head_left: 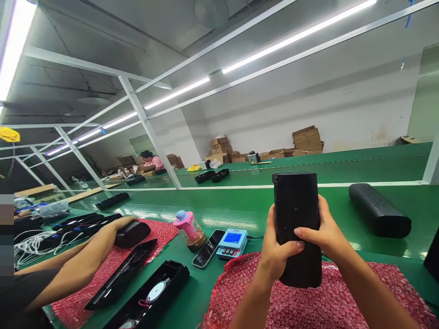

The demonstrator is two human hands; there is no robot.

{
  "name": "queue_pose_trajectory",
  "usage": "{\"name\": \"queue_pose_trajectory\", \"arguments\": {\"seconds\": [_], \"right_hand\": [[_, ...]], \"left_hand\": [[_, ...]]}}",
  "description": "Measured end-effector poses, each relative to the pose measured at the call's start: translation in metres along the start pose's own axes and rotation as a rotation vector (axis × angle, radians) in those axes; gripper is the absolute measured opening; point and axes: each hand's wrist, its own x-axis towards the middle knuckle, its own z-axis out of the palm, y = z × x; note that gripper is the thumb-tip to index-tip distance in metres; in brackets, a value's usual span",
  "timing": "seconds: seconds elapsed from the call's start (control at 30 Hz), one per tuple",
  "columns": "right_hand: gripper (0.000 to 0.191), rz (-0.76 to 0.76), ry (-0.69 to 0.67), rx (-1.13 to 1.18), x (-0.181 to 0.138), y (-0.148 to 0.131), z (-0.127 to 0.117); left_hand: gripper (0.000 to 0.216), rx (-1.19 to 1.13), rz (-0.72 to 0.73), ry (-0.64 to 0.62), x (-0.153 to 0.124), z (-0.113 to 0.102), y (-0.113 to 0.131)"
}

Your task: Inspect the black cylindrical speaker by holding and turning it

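Note:
A black speaker (296, 201) with a long, rounded-box body is held up, one end towards me, above red bubble wrap (308, 304). My left hand (278, 251) is closed around its left side, thumb on the near face. From the right, my right hand (324, 230) grips it too, its thumb pressed just above the left one. Fingers behind the speaker are hidden. Left of the bubble wrap lies an open black speaker shell (178, 274) with round drivers and thin red wires inside. Another black speaker (379, 210) rests on the green bench at right.
A blue-and-white meter (232, 243), a phone (208, 249) and a pink-topped bottle (190, 230) stand at centre. To the left, a co-worker's arm (85, 256) reaches over another speaker (133, 233). White metal posts (147, 128) and cardboard boxes (221, 148) are behind.

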Motion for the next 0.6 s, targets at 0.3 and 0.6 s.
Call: {"name": "queue_pose_trajectory", "arguments": {"seconds": [0.3,0.6], "right_hand": [[0.085,-0.002,0.086,0.237,-0.007,0.006,0.020],[0.088,0.007,0.172,0.155,-0.018,-0.007,0.022]], "left_hand": [[0.107,0.110,0.020,-0.022,-0.006,-0.010,0.011],[0.108,0.109,0.020,-0.089,-0.012,-0.006,0.015]]}}
